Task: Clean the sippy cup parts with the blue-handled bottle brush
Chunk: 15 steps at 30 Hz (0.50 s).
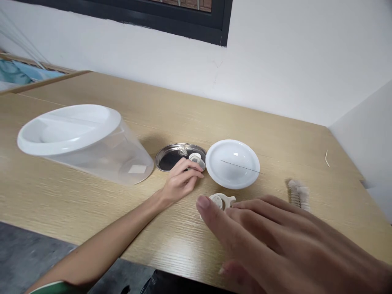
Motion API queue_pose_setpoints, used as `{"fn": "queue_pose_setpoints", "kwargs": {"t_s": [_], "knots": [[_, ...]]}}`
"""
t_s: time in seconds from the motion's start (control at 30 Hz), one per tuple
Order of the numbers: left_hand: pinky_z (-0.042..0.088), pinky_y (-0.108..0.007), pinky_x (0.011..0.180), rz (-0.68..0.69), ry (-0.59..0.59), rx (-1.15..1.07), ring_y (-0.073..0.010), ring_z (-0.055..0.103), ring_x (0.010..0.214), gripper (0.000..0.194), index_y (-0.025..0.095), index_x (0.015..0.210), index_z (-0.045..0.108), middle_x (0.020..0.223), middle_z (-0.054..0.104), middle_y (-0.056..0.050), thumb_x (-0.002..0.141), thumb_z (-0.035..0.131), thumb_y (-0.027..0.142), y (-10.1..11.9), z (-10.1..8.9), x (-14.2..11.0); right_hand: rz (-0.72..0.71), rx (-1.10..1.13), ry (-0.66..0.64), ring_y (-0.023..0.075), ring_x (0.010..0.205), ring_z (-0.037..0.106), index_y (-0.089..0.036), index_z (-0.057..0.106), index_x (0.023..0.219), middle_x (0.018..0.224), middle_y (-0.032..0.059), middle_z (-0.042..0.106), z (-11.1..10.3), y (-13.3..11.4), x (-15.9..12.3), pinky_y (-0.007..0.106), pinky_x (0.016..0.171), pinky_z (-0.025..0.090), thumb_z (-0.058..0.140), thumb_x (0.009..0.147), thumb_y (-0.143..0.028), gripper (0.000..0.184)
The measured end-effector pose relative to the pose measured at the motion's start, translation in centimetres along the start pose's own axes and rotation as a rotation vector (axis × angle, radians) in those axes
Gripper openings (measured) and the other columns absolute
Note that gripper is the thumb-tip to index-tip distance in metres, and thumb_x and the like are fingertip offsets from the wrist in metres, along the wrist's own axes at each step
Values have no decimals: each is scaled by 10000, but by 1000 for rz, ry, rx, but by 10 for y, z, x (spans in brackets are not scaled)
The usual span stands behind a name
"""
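My left hand (182,179) rests at the near edge of a round metal tray (162,165), its fingers loosely bent and apart. Close to its fingertips, small round clear-and-white pieces (196,157) lie in the tray, with a crumpled clear bit (182,150) behind them. My right hand (269,232) is large in the foreground, thumb and fingers stretched out, with nothing seen in it. Beyond its thumb, a white plastic piece with a round part and a ring (217,200) lies on the table, partly hidden. A white bowl (232,177) has a long thin wire or needle (241,165) across it.
At left on the wooden table (171,110) stands a tall translucent container (122,155) with a white lid (73,126). To the right lie a blurred pale ridged bundle (298,194) and a short white strip (327,158). A white wall and dark window frame (183,24) rise behind.
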<state>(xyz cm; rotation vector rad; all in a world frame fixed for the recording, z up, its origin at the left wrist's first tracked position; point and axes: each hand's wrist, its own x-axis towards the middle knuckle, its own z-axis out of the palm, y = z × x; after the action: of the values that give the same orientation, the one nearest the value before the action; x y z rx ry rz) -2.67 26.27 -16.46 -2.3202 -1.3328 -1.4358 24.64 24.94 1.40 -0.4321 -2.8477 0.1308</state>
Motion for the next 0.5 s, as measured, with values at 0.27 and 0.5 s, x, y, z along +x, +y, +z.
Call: {"fn": "queue_pose_setpoints", "kwargs": {"t_s": [0.27,0.5], "knots": [[532,-338,813,-22,39,25,-163,654,899,240,238,894,699,985,704,-20,902,560,44,3,-3,2,43,26,-45,187,827,688,-189,383,1550,852,45,704,2,0,5,318,833,597,531,1025,-301,557],[516,-341,783,20,42,20,-163,657,885,261,227,901,702,976,713,-29,871,563,8,4,-7,5,-38,59,30,172,807,688,-234,470,1502,824,29,699,-6,3,-1,277,791,602,521,1024,-291,484]]}}
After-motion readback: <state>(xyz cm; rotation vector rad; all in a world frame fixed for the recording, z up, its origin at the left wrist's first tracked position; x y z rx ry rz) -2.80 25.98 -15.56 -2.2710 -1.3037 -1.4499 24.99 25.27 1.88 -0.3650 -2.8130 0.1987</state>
